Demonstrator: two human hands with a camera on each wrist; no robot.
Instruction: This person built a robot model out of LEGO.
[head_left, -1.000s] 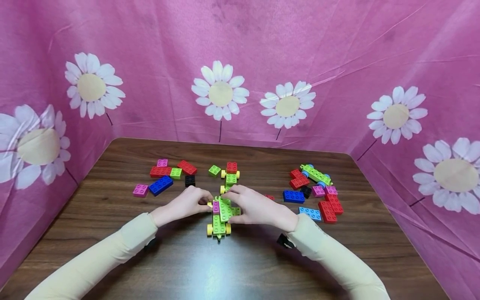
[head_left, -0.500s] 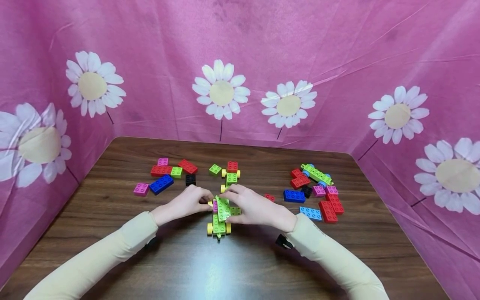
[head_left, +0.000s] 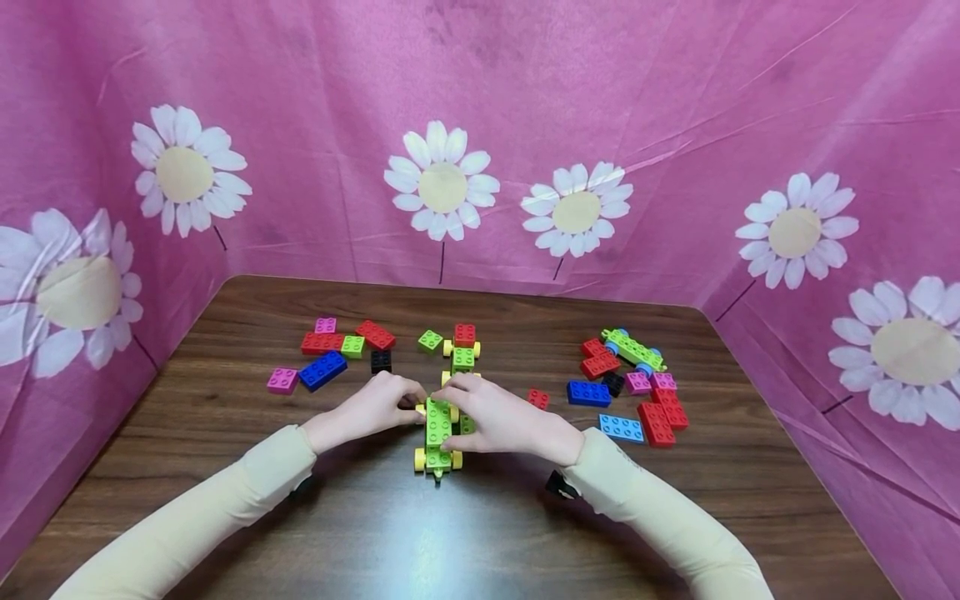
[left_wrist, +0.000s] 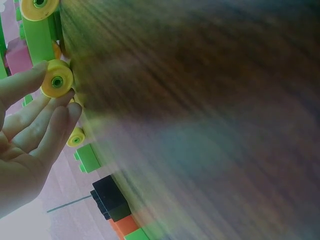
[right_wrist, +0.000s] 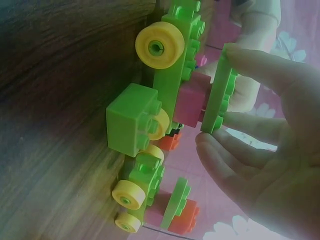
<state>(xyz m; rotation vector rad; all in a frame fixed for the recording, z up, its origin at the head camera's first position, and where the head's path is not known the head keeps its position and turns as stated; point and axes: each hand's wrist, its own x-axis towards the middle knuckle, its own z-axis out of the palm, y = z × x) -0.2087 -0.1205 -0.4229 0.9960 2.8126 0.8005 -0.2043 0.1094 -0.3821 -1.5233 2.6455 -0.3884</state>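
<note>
My left hand (head_left: 375, 407) pinches a yellow wheel (left_wrist: 57, 79) of a green toy car base (right_wrist: 167, 95) that stands on the table. With its thumb and fingers, my right hand (head_left: 498, 417) holds a flat green studded plate (head_left: 438, 419) by its ends. That plate lies over a pink brick (right_wrist: 193, 100) on the base; whether it is fully pressed on, I cannot tell. From the head view the pink brick is hidden. A loose green brick (right_wrist: 122, 120) sits beside the car, partly behind my right hand in the head view.
A second green car (head_left: 462, 358), topped by a red brick (head_left: 465, 333), stands just behind. Loose red, blue, pink, black and green bricks lie left. At right are a blue-wheeled green car base (head_left: 632, 350), a light blue brick (head_left: 621, 427) and several others.
My right hand has moved the green plate slightly left and straightened it along the car, covering the pink brick. The left hand has stayed at the wheel.
</note>
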